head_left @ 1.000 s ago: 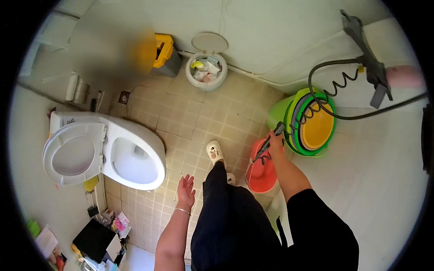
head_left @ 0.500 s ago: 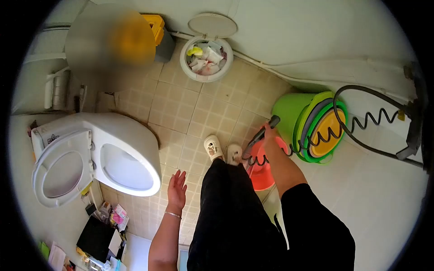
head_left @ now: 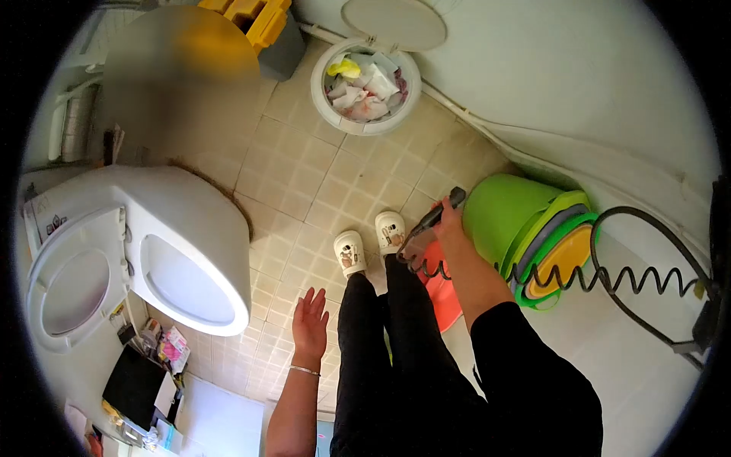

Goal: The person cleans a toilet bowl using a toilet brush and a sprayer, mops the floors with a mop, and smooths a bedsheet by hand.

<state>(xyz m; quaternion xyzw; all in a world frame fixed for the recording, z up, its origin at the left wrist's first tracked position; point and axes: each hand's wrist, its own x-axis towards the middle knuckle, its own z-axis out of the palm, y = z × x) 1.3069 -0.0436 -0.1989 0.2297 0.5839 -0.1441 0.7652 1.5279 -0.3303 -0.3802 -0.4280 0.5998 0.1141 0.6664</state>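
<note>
My right hand (head_left: 449, 218) is wrapped round a dark handheld device (head_left: 428, 222), held tilted above the floor. Its kind cannot be made out. From it a black coiled cord (head_left: 525, 276) runs to a dark fitting at the right wall. Below that hand is a red basin (head_left: 442, 293), partly hidden by my arm and leg. Green buckets (head_left: 502, 213) stand close to the right of the hand. My left hand (head_left: 310, 320) hangs with fingers stretched out, holding nothing, between the toilet and my leg.
A white toilet (head_left: 217, 228) with its lid raised stands on the left. At the back, a white bin (head_left: 327, 110) holds crumpled paper, beside a grey-and-yellow container (head_left: 278, 49). My shoes (head_left: 350, 253) are on the tiled floor (head_left: 285, 171). Clutter lies at lower left.
The view has shifted, and one foot has moved so both shoes now show fully. My right hand keeps its hold on the device; my left hand stays open.
</note>
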